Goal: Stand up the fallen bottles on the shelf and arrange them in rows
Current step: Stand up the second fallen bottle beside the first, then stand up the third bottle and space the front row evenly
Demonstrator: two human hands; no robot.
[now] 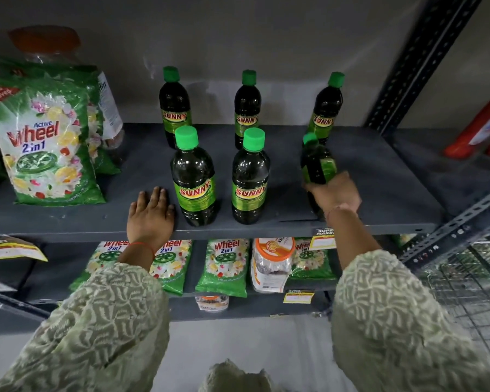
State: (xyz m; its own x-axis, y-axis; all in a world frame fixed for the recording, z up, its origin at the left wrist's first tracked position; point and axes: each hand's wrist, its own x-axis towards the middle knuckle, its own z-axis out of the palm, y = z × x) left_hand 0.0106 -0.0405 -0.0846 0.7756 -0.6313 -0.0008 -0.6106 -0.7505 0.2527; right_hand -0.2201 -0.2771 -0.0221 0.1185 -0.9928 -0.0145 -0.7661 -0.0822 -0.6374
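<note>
Right hand (335, 193) is closing its grip around the tilted bottle (318, 165), right of centre; left hand (150, 215) is resting flat, empty, on the shelf (379, 179). Ideally, level it with the front row.

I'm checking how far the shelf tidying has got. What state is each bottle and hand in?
Back-row bottles: three, upright, capped.
Front-left bottle: upright, capped.
Front-middle bottle: upright, capped.
Front-right bottle: tilted, in the right hand's grip.
Right hand: closed on it.
Left hand: flat, open, on the shelf.

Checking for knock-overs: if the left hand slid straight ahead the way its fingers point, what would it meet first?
Probably nothing soon: the left hand lies flat on the shelf, fingers pointing back through the gap left of the front-left bottle. Depth is uncertain.
</note>
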